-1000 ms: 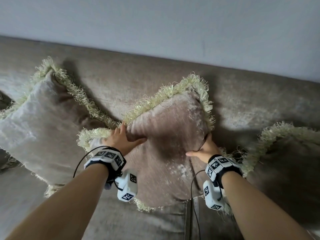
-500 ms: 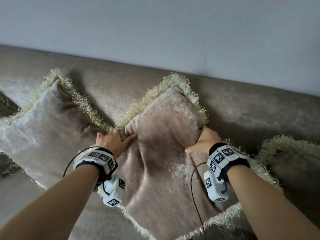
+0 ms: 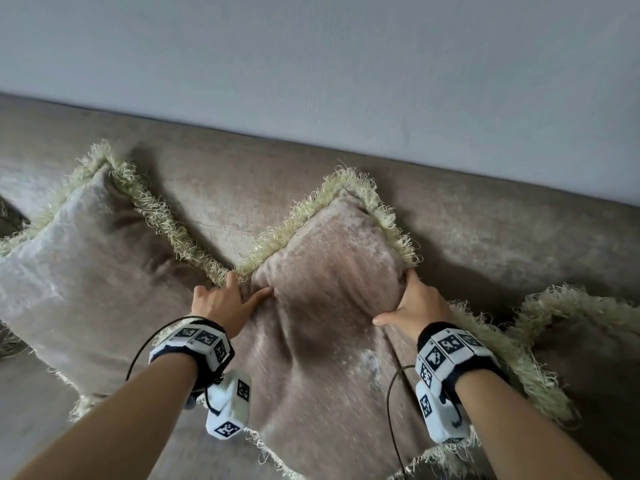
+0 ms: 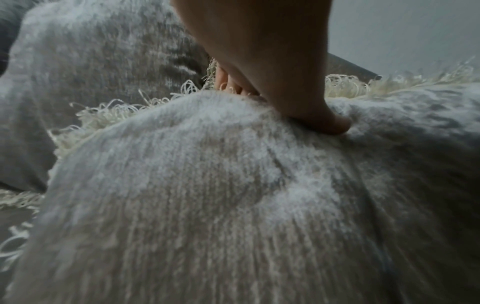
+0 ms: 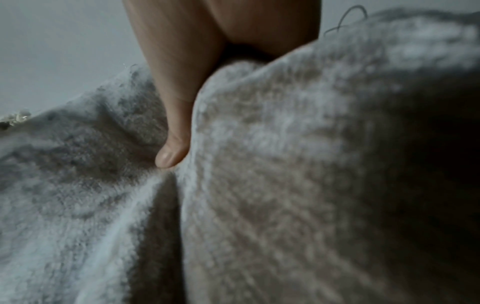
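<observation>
A beige velvet cushion (image 3: 325, 306) with a pale fringe leans against the sofa back, one corner pointing up. My left hand (image 3: 225, 299) grips its left edge, thumb pressed into the front face and fingers behind the fringe. My right hand (image 3: 412, 303) grips the right edge the same way, thumb across the front. In the left wrist view the thumb (image 4: 324, 121) digs into the cushion (image 4: 207, 195). In the right wrist view the thumb (image 5: 174, 148) sinks into a fold of the cushion (image 5: 272, 185).
A second fringed cushion (image 3: 79, 268) leans at the left, its fringe touching the held one. A third fringed cushion (image 3: 581, 327) lies at the right. The brown sofa back (image 3: 485, 220) runs behind them under a grey wall (image 3: 311, 64).
Both hands have pushed the cushion up and back against the sofa back. Its top corner stands higher and more upright than a second ago.
</observation>
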{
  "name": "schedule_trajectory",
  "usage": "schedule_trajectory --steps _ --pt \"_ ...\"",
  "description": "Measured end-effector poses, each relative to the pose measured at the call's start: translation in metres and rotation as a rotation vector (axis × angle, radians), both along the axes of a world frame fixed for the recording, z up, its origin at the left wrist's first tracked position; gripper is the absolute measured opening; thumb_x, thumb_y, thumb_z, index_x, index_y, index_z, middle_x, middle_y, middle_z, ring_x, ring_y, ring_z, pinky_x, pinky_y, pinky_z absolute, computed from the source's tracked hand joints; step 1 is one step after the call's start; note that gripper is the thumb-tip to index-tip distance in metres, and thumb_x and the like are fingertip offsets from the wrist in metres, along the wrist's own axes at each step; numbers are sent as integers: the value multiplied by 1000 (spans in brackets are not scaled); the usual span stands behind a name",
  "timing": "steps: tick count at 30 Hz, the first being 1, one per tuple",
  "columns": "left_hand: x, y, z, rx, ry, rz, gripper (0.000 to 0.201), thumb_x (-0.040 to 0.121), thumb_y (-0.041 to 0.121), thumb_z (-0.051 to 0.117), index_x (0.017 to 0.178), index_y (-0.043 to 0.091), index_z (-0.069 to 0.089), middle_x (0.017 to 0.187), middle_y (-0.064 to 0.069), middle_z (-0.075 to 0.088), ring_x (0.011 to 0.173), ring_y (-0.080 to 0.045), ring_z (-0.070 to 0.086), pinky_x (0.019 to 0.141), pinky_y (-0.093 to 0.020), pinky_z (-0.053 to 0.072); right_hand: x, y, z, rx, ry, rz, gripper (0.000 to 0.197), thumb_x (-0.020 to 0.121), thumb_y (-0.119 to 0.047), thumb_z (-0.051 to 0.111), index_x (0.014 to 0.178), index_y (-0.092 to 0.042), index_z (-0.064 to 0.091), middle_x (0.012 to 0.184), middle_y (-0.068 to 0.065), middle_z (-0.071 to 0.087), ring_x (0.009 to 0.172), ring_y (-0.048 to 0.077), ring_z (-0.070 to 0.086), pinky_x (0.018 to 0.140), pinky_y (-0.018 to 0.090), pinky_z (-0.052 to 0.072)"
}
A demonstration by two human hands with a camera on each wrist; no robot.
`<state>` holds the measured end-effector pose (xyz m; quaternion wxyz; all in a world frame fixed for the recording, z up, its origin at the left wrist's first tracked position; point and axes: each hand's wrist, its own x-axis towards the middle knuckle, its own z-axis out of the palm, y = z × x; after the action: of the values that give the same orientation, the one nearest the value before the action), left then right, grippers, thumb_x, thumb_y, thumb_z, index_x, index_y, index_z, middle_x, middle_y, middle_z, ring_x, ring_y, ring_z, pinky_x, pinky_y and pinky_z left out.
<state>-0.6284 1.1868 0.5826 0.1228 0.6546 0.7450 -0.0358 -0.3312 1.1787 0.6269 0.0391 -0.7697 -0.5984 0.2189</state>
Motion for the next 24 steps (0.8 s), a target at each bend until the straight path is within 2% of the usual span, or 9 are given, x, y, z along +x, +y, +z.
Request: schedule_trajectory --steps 3,5,7,9,12,16,18,20,24 --pt "0 2 0 41 -10 9 72 64 83 8 90 19 31 57 8 49 66 -17 58 91 -40 31 0 0 6 33 -18 16 88 51 -46 86 123 -18 43 112 6 68 104 29 64 86 36 52" --pt "0 6 5 73 -23 26 73 64 83 8 90 19 30 61 5 53 71 -18 61 92 -41 32 2 3 12 74 -30 15 88 51 -46 87 123 -17 43 113 8 67 105 30 64 86 36 50" --pt "0 11 6 79 -27 45 82 63 85 9 99 16 35 75 -1 63 82 -20 64 93 -42 33 5 8 16 60 -41 9 96 52 -47 87 128 -15 38 121 9 63 111 30 60 91 37 48" --pt "3 15 4 25 -32 93 91 68 85 16 126 16 34 108 -9 66 102 -23 62 99 -46 32 5 11 14 -32 -102 23 110 51 -52 85 137 -13 28 134 11 51 122 30 50 99 41 44" --pt "17 10 4 31 -61 97 84 82 71 35 147 25 6 142 -14 41 129 -28 44 109 -57 23 -2 4 0 -54 -218 32 121 52 -57 83 142 -15 13 141 14 31 127 31 37 100 47 40" --pt "37 -2 10 53 -150 -132 114 69 67 61 141 41 -23 156 -7 4 143 -28 17 108 -68 15 -7 -9 -9 20 -248 31 137 54 -59 79 146 -20 -13 152 15 4 141 35 13 106 60 30" --pt "45 -7 7 2 -159 -161 122 64 70 62 131 47 -37 157 -7 -8 145 -28 8 106 -67 21 -8 -12 -10 -36 -250 51 136 56 -61 77 146 -20 -17 154 15 -2 144 34 8 107 62 26" --pt "52 -10 3 -21 -136 -143 124 62 73 61 124 47 -43 157 -8 -9 145 -28 9 104 -62 31 -7 -14 -12 -94 -258 72 135 57 -62 76 147 -20 -15 154 14 1 143 33 11 106 61 28" --pt "55 -15 7 6 -61 -132 128 64 70 64 137 34 -34 155 -10 10 138 -29 30 97 -50 45 -6 -17 -8 -109 -264 86 130 61 -56 78 147 -19 -13 150 14 13 138 33 22 104 56 35"
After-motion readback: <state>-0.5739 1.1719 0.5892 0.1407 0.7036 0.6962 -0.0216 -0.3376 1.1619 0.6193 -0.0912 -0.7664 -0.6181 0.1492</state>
